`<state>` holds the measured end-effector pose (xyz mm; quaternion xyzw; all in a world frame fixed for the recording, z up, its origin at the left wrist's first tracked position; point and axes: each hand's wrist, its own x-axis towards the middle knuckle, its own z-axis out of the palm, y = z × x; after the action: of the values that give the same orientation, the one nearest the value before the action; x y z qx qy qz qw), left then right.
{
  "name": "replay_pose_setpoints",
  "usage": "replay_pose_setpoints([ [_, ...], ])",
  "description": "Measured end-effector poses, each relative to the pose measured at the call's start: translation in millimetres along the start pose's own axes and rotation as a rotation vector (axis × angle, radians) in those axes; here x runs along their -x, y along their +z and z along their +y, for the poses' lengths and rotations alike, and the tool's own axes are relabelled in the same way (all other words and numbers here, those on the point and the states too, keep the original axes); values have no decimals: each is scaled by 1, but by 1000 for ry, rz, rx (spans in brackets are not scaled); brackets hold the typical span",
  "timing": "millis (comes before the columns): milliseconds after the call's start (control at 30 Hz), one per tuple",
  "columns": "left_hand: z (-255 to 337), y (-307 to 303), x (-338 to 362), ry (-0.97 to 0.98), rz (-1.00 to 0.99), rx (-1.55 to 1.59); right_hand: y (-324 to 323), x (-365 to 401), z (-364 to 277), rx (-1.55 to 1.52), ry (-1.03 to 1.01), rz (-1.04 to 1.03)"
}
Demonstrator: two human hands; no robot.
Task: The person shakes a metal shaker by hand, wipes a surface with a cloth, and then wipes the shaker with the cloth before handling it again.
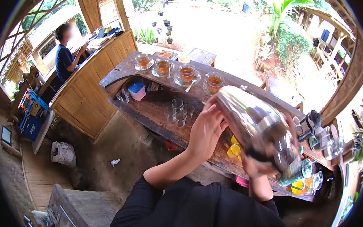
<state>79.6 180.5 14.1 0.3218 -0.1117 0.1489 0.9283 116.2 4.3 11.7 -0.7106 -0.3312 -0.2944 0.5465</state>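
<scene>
A large shiny metal thermos flask, blurred by motion, is held tilted over the right part of the wooden counter. My left hand presses against its upper left side, fingertips partly hidden behind it. Lower down, my right hand grips the flask around its dark part. Just beyond the flask stands a glass cup of tea on a saucer. Farther left along the raised ledge are a second tea cup with a spoon, and more filled cups on saucers.
Empty glasses and a blue-and-white container sit on the lower counter. Yellow cups and glass jars stand near my right hand. A French press is farther right. A person sits at another counter.
</scene>
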Motion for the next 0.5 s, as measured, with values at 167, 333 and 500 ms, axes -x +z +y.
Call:
replay_pose_setpoints([
  [167,1,13,18,-10,-221,-59,-32,15,9,44,73,-358],
  [333,-3,4,4,-1,164,-36,21,5,5,105,-219,260],
  [500,0,6,17,39,-213,-29,-16,56,-22,209,312,-70],
])
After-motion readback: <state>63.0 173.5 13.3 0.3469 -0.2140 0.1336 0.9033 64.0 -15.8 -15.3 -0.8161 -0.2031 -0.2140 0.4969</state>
